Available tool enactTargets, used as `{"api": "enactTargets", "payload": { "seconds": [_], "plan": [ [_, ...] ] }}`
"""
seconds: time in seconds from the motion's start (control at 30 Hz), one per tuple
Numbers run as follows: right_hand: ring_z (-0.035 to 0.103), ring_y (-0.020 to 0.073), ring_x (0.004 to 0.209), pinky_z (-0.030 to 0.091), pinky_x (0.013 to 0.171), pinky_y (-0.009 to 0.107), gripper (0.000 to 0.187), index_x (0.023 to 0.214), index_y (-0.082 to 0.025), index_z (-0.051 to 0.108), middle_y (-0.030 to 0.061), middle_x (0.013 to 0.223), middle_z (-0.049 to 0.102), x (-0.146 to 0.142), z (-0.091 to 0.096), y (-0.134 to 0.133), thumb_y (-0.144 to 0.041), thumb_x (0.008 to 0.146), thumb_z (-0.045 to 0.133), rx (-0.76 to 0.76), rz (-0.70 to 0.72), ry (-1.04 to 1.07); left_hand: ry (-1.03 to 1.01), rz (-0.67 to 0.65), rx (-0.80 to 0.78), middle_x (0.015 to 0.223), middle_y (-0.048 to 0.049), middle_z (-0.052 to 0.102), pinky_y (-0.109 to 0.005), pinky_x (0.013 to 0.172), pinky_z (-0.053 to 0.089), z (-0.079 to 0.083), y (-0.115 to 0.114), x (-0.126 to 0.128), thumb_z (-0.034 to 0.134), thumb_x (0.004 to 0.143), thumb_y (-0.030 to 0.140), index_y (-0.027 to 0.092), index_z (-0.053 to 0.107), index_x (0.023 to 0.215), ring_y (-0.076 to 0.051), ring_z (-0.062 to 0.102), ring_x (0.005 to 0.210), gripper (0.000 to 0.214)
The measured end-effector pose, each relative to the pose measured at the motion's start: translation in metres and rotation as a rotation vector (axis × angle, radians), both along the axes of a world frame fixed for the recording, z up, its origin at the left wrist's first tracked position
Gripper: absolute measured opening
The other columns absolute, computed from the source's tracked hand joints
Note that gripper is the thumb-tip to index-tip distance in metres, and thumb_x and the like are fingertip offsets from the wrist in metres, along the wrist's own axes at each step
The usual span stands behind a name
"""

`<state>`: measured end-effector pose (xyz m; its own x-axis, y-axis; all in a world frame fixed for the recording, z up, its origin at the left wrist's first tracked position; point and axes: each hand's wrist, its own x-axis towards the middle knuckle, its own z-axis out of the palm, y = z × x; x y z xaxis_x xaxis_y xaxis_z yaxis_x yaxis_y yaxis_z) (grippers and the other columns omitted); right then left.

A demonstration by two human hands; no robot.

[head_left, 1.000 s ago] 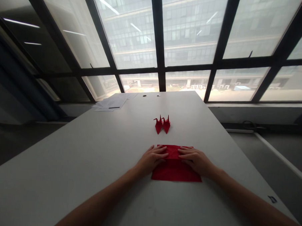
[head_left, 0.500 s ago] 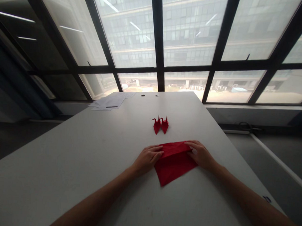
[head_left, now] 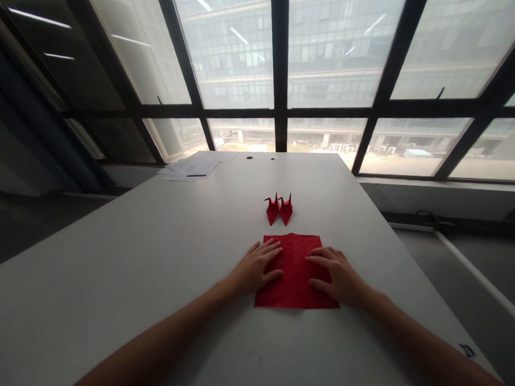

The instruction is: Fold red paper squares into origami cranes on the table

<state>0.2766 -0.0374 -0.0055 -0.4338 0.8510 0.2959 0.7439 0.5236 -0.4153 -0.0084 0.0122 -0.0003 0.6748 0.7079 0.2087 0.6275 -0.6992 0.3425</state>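
Note:
A square sheet of red paper (head_left: pixel 295 291) lies spread on the white table, with faint creases across it. My left hand (head_left: pixel 258 267) rests on its left side, fingers apart and flat on the sheet. On the right side of the sheet lies my right hand (head_left: pixel 337 273), its fingers spread and slightly bent. Just beyond the far edge of the sheet stand two red origami cranes, a left crane (head_left: pixel 272 211) and a right crane (head_left: pixel 286 210), side by side and apart from both hands.
The white table (head_left: pixel 152 256) reaches to a wall of windows with dark frames. Loose white papers (head_left: pixel 194 166) with a dark pen (head_left: pixel 196 175) on top lie at its far left. A small dark mark (head_left: pixel 467 350) is near the right edge.
The red paper was folded over at its far part; it now lies opened out and turned square to me. Both hands have gone from its folded edge to flat on its sides.

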Motion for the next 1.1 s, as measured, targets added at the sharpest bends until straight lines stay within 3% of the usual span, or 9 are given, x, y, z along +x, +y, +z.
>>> {"api": "enactTargets", "payload": {
  "seconds": [0.17,0.4,0.6,0.7,0.9,1.1],
  "plan": [
    [0.048,0.0299,0.126,0.037,0.105,0.050,0.047,0.133,-0.029,0.061,0.0071,0.139,0.057,0.001,-0.005,0.006,-0.041,0.088,0.065,0.008,-0.064,-0.018,0.058,-0.023,-0.088,0.157,-0.0051,0.036,-0.051,0.122,0.014,-0.002,0.005,-0.004,0.057,0.093,0.053,0.031,0.039,0.150,-0.027,0.028,0.148,0.064],
    [0.052,0.0313,0.120,0.039,0.101,0.052,0.037,0.119,-0.031,0.071,0.0063,0.130,0.064,0.004,-0.009,0.007,-0.044,0.085,0.069,-0.014,-0.116,0.020,0.019,0.002,-0.122,0.153,-0.0039,0.043,-0.053,0.120,0.016,-0.002,0.008,-0.007,0.058,0.094,0.050,0.035,0.055,0.138,-0.028,0.034,0.145,0.048],
    [0.051,0.0322,0.122,0.039,0.102,0.053,0.042,0.124,-0.031,0.068,0.0080,0.133,0.061,0.007,-0.011,0.005,-0.043,0.084,0.069,0.017,-0.123,0.023,0.086,-0.053,-0.081,0.161,-0.0044,0.025,-0.055,0.121,0.010,-0.001,0.004,-0.009,0.052,0.096,0.054,0.036,0.030,0.153,-0.029,0.016,0.151,0.063],
    [0.047,0.0324,0.129,0.034,0.106,0.056,0.048,0.134,-0.033,0.060,0.0072,0.142,0.055,0.006,-0.010,0.004,-0.043,0.087,0.065,0.014,-0.093,-0.008,0.106,-0.083,-0.084,0.162,-0.0029,0.024,-0.058,0.120,0.007,0.002,0.002,-0.010,0.054,0.094,0.056,0.040,0.034,0.150,-0.032,0.012,0.151,0.062],
    [0.054,0.0311,0.120,0.035,0.104,0.057,0.029,0.114,-0.033,0.073,0.0053,0.128,0.065,0.002,-0.009,0.003,-0.042,0.087,0.066,-0.014,-0.116,0.024,0.069,-0.054,-0.154,0.159,-0.0017,0.033,-0.058,0.120,0.008,0.004,0.005,-0.009,0.059,0.092,0.055,0.041,0.043,0.145,-0.029,0.018,0.151,0.058],
    [0.054,0.0325,0.120,0.036,0.104,0.057,0.034,0.116,-0.032,0.072,0.0071,0.130,0.064,0.005,-0.010,0.001,-0.045,0.085,0.067,-0.005,-0.124,0.027,0.045,-0.020,-0.138,0.158,-0.0034,0.034,-0.058,0.120,0.012,0.002,0.003,-0.009,0.059,0.093,0.051,0.038,0.048,0.143,-0.030,0.022,0.149,0.053]
  ]
}}
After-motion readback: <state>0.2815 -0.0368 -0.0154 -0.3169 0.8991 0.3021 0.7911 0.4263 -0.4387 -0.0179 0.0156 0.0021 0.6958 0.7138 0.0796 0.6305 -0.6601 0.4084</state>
